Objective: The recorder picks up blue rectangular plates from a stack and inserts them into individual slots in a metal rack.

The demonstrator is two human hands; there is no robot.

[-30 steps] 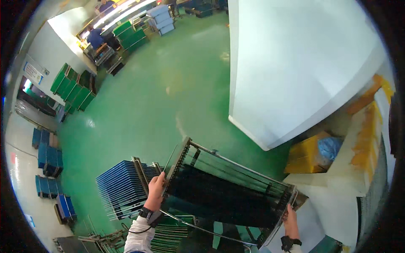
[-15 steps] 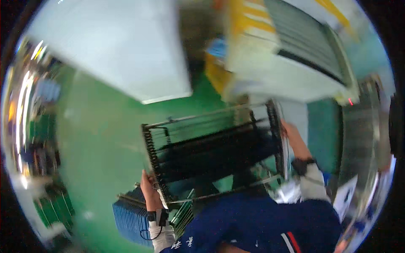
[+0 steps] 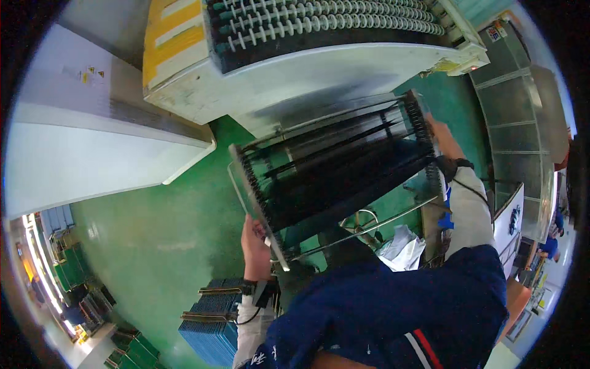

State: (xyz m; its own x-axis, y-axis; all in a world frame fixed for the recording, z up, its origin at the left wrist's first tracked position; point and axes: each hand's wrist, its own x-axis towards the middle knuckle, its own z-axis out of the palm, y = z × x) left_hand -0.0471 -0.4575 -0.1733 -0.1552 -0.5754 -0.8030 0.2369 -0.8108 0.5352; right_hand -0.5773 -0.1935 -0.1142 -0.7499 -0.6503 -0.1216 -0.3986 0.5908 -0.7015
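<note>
A black slotted rack with metal rods hangs in front of me, tilted up at its right end. Several dark thin panels stand in its slots. My left hand grips the rack's left end plate, near its lower corner. On the right end plate, my right hand is closed, its fingers partly hidden behind the plate. The green floor shows between the rods.
A white machine with rows of rollers stands ahead. To the left is a white cabinet. A stack of blue panels sits by my left arm; a silvery crumpled bag lies below the rack. Metal panels stand right.
My view has turned left-to-right, so the roller machine now lies straight ahead and the white cabinet farther left. Both hands still carry the rack, which sits slightly farther right in view.
</note>
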